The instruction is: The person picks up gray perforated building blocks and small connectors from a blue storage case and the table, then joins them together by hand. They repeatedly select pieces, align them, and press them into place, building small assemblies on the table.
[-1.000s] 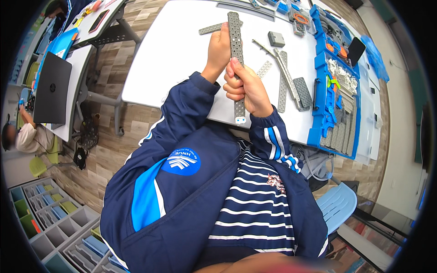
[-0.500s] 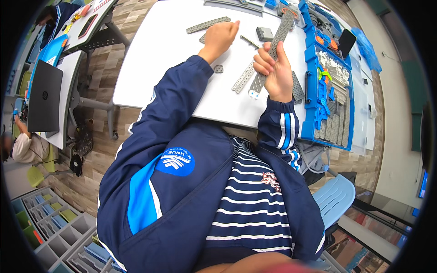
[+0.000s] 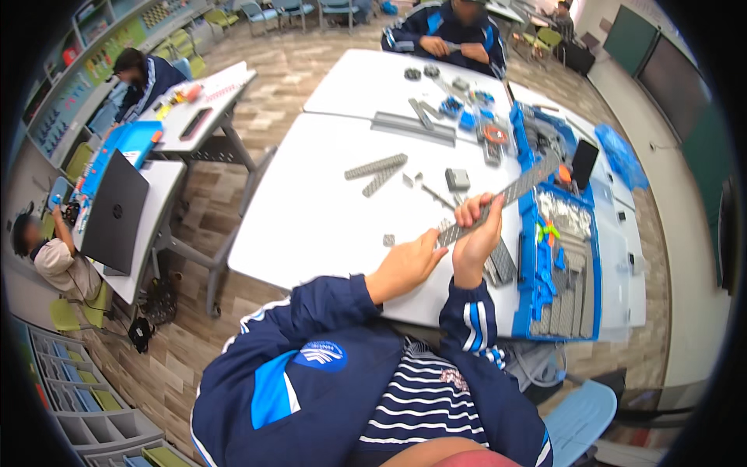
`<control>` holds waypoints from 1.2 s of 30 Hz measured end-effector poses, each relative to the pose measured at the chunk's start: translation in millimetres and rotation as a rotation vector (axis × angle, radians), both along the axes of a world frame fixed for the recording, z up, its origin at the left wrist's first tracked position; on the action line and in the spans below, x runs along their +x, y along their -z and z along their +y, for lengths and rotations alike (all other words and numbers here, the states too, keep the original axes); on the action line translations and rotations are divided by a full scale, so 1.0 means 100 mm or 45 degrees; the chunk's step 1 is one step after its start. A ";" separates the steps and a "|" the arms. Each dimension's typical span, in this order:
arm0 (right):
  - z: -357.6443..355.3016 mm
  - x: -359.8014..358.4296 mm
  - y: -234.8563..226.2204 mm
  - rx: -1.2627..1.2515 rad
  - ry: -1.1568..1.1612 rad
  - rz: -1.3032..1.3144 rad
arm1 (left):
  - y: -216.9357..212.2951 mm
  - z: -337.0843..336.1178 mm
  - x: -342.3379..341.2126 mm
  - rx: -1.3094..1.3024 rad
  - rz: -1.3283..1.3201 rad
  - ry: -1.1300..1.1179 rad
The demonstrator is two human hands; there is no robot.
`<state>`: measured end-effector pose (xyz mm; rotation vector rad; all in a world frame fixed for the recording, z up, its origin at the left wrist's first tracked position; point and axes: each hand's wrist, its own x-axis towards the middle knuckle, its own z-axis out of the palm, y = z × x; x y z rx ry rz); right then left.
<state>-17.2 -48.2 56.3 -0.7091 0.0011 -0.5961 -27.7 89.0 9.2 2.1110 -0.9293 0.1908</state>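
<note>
Right of frame centre, the right hand (image 3: 478, 243) wraps its grip around the lower half of a grey perforated bar (image 3: 529, 180), apparently steadying it above the surface (image 3: 280, 202), while the left hand (image 3: 406, 266) meets its lower end, grip closure indeterminable.

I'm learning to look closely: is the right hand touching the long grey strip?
Touching: the head view shows the right hand curled around the strip.

A plank floor (image 3: 187, 342) lies under the white counter (image 3: 284, 198); the pale right wall (image 3: 661, 183) bears a green board (image 3: 625, 37); a blue chair (image 3: 583, 419) stands lower right.
</note>
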 end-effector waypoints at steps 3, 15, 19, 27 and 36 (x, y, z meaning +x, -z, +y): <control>0.13 0.01 -0.01 -0.206 0.151 0.015 | 0.02 0.08 0.05 0.067 -0.026 0.032; -0.05 0.14 0.31 -0.266 0.281 0.266 | 0.41 -0.09 0.25 0.212 -0.109 0.149; -0.06 0.16 0.38 -0.434 0.496 0.266 | 0.46 -0.23 0.19 0.100 -0.103 0.067; -0.29 0.18 0.47 -0.154 -0.009 0.314 | 0.48 -0.16 0.22 0.122 -0.078 0.186; -0.20 0.07 0.34 -0.057 0.287 -0.036 | 0.41 -0.19 0.29 -0.375 0.671 0.211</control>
